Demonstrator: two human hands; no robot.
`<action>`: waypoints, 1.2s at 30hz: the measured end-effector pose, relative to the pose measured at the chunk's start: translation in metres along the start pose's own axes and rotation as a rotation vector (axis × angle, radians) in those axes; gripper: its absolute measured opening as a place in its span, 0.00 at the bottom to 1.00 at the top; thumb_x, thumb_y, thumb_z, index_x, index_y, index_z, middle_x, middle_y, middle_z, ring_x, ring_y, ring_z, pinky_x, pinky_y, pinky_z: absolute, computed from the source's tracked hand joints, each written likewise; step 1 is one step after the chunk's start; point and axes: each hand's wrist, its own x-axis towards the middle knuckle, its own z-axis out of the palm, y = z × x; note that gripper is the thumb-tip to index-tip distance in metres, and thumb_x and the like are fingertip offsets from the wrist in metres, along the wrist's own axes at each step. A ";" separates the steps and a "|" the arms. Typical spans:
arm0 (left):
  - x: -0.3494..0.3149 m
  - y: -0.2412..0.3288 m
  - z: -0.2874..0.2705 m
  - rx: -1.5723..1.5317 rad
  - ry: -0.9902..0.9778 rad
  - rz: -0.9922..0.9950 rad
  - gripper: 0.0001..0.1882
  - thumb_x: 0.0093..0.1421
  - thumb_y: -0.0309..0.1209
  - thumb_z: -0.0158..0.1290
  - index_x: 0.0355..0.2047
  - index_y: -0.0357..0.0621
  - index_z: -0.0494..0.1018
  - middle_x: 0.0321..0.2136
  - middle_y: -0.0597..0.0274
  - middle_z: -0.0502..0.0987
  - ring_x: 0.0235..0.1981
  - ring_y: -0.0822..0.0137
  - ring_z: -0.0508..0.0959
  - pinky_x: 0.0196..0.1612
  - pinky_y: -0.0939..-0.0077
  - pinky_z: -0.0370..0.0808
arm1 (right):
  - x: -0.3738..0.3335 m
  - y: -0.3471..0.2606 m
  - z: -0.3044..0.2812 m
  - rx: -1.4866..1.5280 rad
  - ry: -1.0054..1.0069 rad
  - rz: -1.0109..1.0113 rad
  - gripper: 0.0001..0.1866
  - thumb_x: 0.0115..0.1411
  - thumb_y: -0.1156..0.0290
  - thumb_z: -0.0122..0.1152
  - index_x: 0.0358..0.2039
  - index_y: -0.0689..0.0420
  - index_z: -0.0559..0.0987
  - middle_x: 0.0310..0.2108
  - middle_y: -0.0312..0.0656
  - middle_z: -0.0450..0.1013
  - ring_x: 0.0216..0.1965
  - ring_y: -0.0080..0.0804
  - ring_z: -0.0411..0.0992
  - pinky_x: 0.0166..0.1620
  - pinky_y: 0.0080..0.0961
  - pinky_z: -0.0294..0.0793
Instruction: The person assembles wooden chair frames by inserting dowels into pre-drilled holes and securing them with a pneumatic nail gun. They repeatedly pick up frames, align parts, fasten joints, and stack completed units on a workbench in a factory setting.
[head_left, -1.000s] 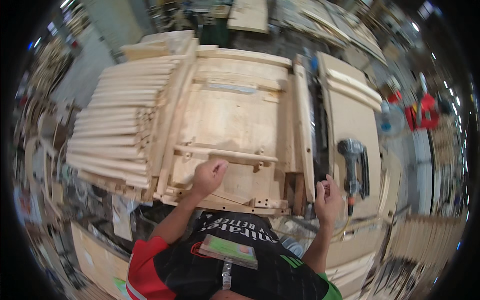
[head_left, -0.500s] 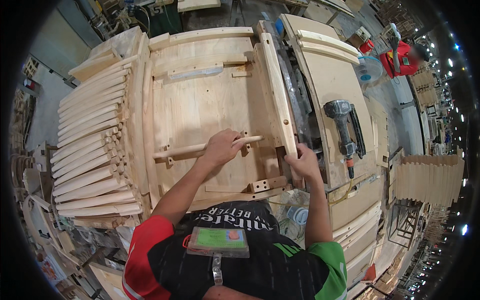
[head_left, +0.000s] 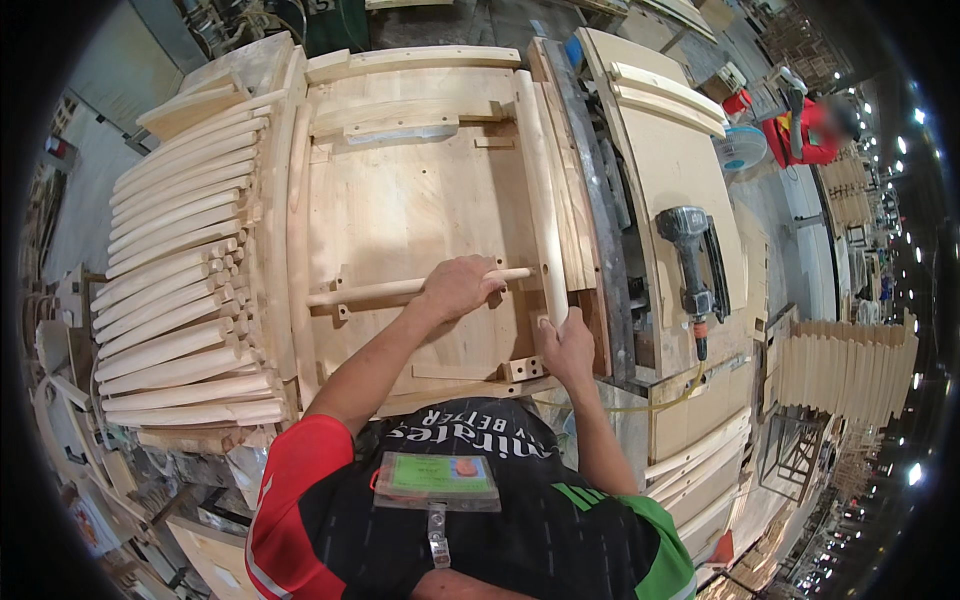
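Observation:
My left hand (head_left: 460, 288) is closed around a round wooden crossbar (head_left: 375, 292), which lies across a shallow wooden jig (head_left: 410, 215) between small pegged blocks. At the left, the crossbar's end meets a long wooden rail (head_left: 298, 240). My right hand (head_left: 567, 352) grips the near end of a second long rail (head_left: 540, 190), with holes in its side, along the jig's right side. The crossbar's right tip is close beside this rail; whether it sits in a hole I cannot tell. Near my right hand is a small block with dark holes (head_left: 522, 370).
Stacked turned wooden pieces (head_left: 170, 300) fill the left side. Right of the jig, a power nailer (head_left: 690, 260) with a yellow hose rests on a board. Two curved slats (head_left: 665, 95) and a blue fan (head_left: 740, 148) stand farther back, near a person in red (head_left: 810, 130).
My right hand has brought the right rail leftward off the jig's side ledge, up to the crossbar's end. My left hand keeps its hold on the crossbar.

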 end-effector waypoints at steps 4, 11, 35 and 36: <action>-0.003 0.001 -0.001 0.002 0.021 0.027 0.19 0.70 0.51 0.54 0.39 0.49 0.82 0.37 0.56 0.84 0.43 0.50 0.84 0.48 0.54 0.78 | -0.004 -0.002 0.003 -0.096 0.046 0.017 0.18 0.65 0.66 0.66 0.45 0.62 0.69 0.40 0.63 0.77 0.43 0.70 0.78 0.45 0.60 0.77; -0.003 0.001 -0.003 0.011 0.028 0.063 0.19 0.70 0.51 0.54 0.38 0.50 0.83 0.37 0.55 0.84 0.43 0.48 0.83 0.48 0.53 0.77 | 0.000 -0.006 0.017 -0.071 0.031 0.015 0.18 0.64 0.68 0.67 0.45 0.63 0.69 0.40 0.64 0.76 0.42 0.70 0.78 0.45 0.60 0.77; 0.039 -0.006 -0.025 0.074 0.258 0.064 0.23 0.66 0.52 0.59 0.42 0.43 0.84 0.40 0.49 0.85 0.44 0.47 0.83 0.50 0.50 0.77 | -0.002 0.007 0.026 -0.029 0.098 -0.139 0.17 0.62 0.69 0.68 0.42 0.63 0.70 0.33 0.63 0.76 0.38 0.70 0.76 0.41 0.56 0.75; 0.056 -0.012 -0.033 0.111 0.417 0.107 0.23 0.65 0.51 0.60 0.43 0.42 0.84 0.41 0.49 0.85 0.44 0.47 0.83 0.50 0.50 0.77 | -0.002 0.006 0.026 -0.037 0.080 -0.127 0.17 0.62 0.69 0.68 0.43 0.63 0.70 0.33 0.64 0.76 0.38 0.70 0.76 0.42 0.57 0.75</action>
